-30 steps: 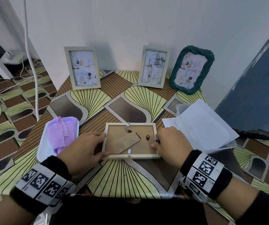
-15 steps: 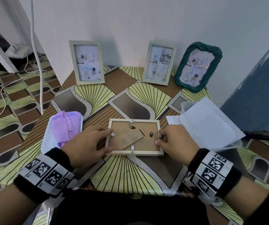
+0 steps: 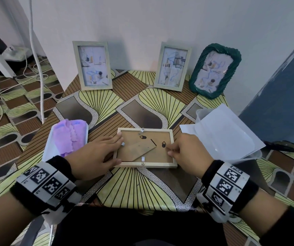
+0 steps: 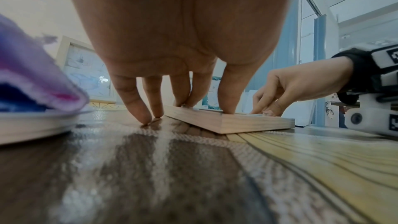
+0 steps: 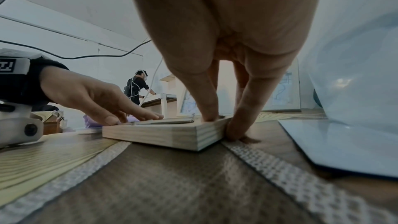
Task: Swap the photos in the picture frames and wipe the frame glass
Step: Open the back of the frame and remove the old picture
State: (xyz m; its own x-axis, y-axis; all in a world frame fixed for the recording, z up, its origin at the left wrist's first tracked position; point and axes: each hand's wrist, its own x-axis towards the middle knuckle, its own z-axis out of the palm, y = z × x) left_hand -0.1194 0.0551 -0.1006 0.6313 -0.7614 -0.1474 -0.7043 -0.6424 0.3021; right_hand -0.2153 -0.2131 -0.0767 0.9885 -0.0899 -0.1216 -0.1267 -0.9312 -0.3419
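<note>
A light wooden picture frame [image 3: 145, 165] lies face down on the patterned table, its brown backing and folded stand facing up. My left hand [image 3: 105, 153] rests flat on its left rail: straight fingers [image 4: 185, 98] on top, thumb at the near left corner. My right hand [image 3: 179, 151] grips the right rail, with one digit [image 5: 206, 106] pressing on top and another [image 5: 241, 122] against the outer side. A purple cloth [image 3: 68, 137] lies folded on a white tray [image 3: 47, 153] left of the frame [image 4: 247, 123].
Two pale upright frames [image 3: 93, 66] [image 3: 171, 66] and a green wavy one [image 3: 215, 70] stand along the back wall. White sheets [image 3: 222, 134] lie over a clear plastic tub [image 3: 252, 155] at the right. A white cable [image 3: 36, 64] hangs at the left. Another person [image 5: 135, 89] stands far off.
My left fingers have slid further along the frame's left rail, uncovering a small white tab. The right hand stays at the right rail. The head view has shifted slightly.
</note>
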